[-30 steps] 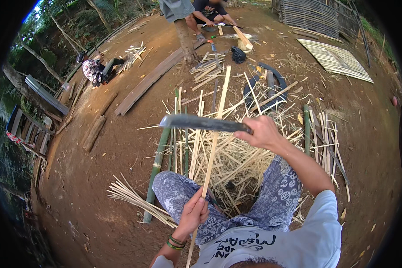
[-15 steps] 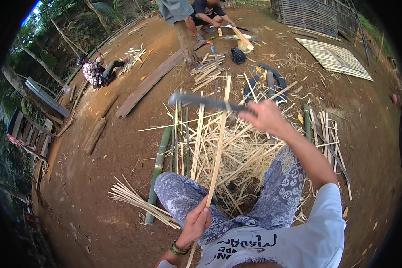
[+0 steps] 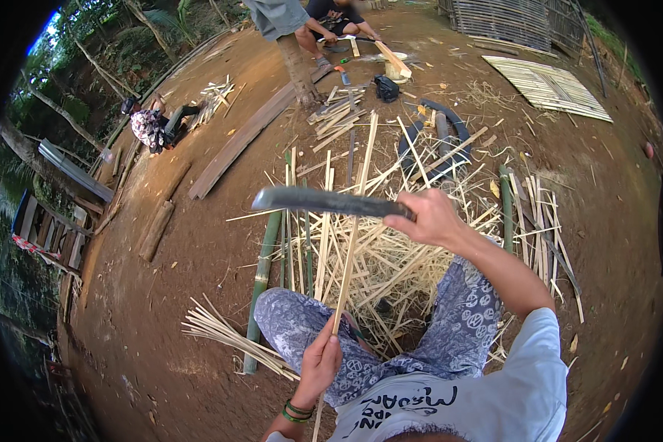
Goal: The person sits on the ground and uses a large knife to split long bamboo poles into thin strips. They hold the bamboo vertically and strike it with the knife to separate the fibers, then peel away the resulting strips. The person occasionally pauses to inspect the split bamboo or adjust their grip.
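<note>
In front of my lap, my right hand (image 3: 429, 216) is closed around the handle of a machete (image 3: 324, 201). Its long dark blade points left and crosses over a pale bamboo strip (image 3: 352, 247); whether blade and strip touch I cannot tell. My left hand (image 3: 321, 359) grips that strip low down, beside my left knee. From there the strip slants up and away, with its lower end passing below the hand. Between my bent legs spreads a heap of bamboo strips and shavings (image 3: 390, 272).
A green bamboo pole (image 3: 264, 283) and a bundle of thin strips (image 3: 232, 335) lie left. Split strips (image 3: 541, 236) lie right. Beyond the heap are a black ring (image 3: 457, 151) and a tree trunk (image 3: 296, 70). One person (image 3: 151, 125) sits far left; another (image 3: 339, 26) crouches ahead, handling wood.
The machete has come down and nearer along the strip, its blade now less blurred. The strip's far end has tilted slightly left. My left hand keeps its hold.
</note>
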Tool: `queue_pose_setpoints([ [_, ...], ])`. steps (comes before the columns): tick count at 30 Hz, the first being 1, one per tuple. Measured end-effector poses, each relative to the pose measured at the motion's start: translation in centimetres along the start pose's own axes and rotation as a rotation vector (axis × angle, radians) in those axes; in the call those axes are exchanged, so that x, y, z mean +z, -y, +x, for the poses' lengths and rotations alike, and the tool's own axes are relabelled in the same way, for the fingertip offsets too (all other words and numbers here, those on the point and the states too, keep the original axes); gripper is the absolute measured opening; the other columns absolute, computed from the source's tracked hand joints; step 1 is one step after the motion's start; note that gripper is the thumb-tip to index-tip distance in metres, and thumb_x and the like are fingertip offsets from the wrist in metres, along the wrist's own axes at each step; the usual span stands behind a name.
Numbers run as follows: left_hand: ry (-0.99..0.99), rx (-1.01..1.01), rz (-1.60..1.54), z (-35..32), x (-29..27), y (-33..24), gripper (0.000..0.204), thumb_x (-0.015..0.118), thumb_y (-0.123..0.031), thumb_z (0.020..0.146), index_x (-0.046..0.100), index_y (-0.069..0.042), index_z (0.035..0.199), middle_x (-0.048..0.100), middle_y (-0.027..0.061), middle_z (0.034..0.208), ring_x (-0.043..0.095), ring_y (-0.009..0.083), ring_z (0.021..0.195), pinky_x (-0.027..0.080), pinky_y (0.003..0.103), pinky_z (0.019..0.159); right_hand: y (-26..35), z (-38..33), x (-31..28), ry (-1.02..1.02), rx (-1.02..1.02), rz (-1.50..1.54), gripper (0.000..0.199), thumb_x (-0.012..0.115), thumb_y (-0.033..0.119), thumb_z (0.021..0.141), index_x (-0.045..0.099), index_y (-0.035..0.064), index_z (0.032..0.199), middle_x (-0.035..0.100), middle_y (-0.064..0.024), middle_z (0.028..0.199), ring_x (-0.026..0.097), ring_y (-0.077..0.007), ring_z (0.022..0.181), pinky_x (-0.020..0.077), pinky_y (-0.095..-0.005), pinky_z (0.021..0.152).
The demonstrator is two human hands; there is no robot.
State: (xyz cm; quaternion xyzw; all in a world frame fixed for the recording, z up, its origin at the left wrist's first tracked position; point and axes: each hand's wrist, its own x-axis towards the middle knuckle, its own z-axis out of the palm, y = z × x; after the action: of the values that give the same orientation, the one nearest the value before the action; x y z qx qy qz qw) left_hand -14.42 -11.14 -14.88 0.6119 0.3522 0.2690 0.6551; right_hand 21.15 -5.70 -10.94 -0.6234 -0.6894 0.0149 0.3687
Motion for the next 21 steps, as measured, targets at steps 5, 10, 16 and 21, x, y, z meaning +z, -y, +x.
queue_pose_setpoints([
  [5, -0.037, 0.068, 0.125, 0.1, 0.6, 0.0, 0.048, 0.04, -0.009, 0.106, 0.033, 0.0, 0.153, 0.041, -0.0059, 0.066, 0.038, 0.0018, 0.054, 0.034, 0.019, 0.048, 1.7, -0.3, 0.6, -0.057, -0.237, -0.213, 0.063, 0.059, 0.071, 0.086, 0.059, 0.0111, 0.067, 0.058, -0.0043, 0.052, 0.051, -0.0181, 0.036, 0.0336, -0.0366, 0.035],
  [10, -0.031, 0.059, 0.105, -1.1, 1.0, -0.8, 0.048, 0.043, -0.008, 0.105, 0.036, -0.004, 0.153, 0.04, -0.0078, 0.065, 0.036, 0.002, 0.056, 0.032, 0.02, 0.051, 2.1, 0.8, -0.7, -0.044, -0.259, -0.34, 0.061, 0.06, 0.068, 0.086, 0.058, 0.0102, 0.066, 0.057, -0.0056, 0.051, 0.055, -0.0218, 0.038, 0.0374, -0.0392, 0.038],
  [16, -0.001, -0.023, -0.001, -3.9, 0.2, 0.3, 0.048, 0.043, -0.006, 0.104, 0.037, -0.003, 0.152, 0.043, -0.0057, 0.068, 0.038, 0.003, 0.058, 0.034, 0.021, 0.052, -4.1, 4.8, -5.0, -0.113, 0.192, -0.21, 0.068, 0.054, 0.064, 0.092, 0.066, -0.0011, 0.077, 0.057, -0.0145, 0.052, 0.056, -0.0318, 0.046, 0.0467, -0.0486, 0.053],
  [21, -0.012, -0.02, 0.01, -5.0, -0.6, 0.6, 0.047, 0.04, -0.007, 0.106, 0.035, -0.001, 0.153, 0.04, -0.0053, 0.067, 0.037, 0.0036, 0.055, 0.033, 0.021, 0.05, -9.8, 6.6, -7.3, -0.358, 0.514, -0.018, 0.074, 0.053, 0.069, 0.09, 0.069, -0.0023, 0.079, 0.057, -0.0095, 0.054, 0.057, -0.0251, 0.053, 0.0459, -0.0431, 0.056],
])
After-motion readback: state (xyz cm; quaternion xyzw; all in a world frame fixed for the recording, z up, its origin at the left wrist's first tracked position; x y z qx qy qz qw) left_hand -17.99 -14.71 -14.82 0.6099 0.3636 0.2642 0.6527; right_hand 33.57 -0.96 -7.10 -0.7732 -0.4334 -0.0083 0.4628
